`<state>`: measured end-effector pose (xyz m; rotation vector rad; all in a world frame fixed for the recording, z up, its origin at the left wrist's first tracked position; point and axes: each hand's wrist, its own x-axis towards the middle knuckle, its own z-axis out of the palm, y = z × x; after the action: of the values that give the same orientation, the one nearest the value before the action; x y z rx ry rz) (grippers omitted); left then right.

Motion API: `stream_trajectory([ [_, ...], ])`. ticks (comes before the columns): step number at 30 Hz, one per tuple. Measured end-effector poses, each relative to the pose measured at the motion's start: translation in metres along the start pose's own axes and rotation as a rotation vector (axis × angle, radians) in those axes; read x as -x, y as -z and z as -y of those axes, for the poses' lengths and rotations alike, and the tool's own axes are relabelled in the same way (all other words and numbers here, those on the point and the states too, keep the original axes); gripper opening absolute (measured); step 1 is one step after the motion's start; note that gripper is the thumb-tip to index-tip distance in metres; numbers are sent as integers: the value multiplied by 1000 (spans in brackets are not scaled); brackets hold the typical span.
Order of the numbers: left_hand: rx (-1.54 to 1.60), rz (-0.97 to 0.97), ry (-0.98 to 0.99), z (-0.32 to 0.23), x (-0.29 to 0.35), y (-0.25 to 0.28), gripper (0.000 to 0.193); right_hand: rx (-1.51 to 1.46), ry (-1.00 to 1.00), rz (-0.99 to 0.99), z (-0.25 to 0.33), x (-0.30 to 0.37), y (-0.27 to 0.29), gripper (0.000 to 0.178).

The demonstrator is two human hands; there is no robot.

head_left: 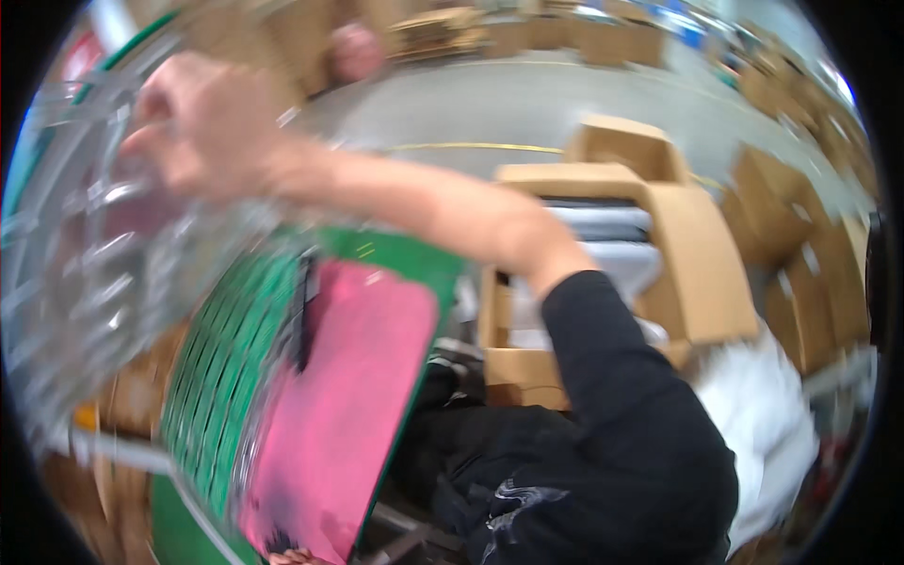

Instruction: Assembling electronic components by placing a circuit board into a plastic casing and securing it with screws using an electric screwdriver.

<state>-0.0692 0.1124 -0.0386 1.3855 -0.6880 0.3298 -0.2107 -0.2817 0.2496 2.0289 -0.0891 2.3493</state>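
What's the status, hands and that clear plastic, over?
Right hand reached across, gripping the clear plastic wrap. Left hand not in view. Pink sheet lies on green tray below. Picture blurred.

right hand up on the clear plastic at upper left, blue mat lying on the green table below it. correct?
Not quite: the mat is pink, not blue, as the head view shows. The rest holds: the right hand is raised at upper left against the clear plastic, and the mat lies on the green table below it. The frame is blurred, so the grip itself cannot be made out.
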Motion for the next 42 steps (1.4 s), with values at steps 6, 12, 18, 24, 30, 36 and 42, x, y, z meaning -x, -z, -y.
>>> stream_trajectory([
  [6, 520, 555, -42, -14, 26, -131, 18, -235, -337, -287, -33, 29, 140, 41],
  [12, 558, 849, -123, -42, 48, -195, 4, -413, -870, -607, -16, 114, 316, 36],
  [18, 440, 1039, -113, -27, 51, -223, 11, -375, -1078, -684, 33, 193, 443, 27],
  [24, 405, 1040, -83, -29, 53, -247, 14, -488, -968, -957, 46, 232, 506, 17],
  [30, 379, 1085, -43, -26, 60, -260, 16, -124, -1114, -996, 75, 277, 534, 22],
  [36, 295, 1104, -17, -35, 56, -264, 12, 291, -1059, -969, 55, 214, 625, 28],
  [42, 252, 1078, -60, -37, 56, -264, 8, 272, -1012, -1027, 7, 113, 853, 104],
])
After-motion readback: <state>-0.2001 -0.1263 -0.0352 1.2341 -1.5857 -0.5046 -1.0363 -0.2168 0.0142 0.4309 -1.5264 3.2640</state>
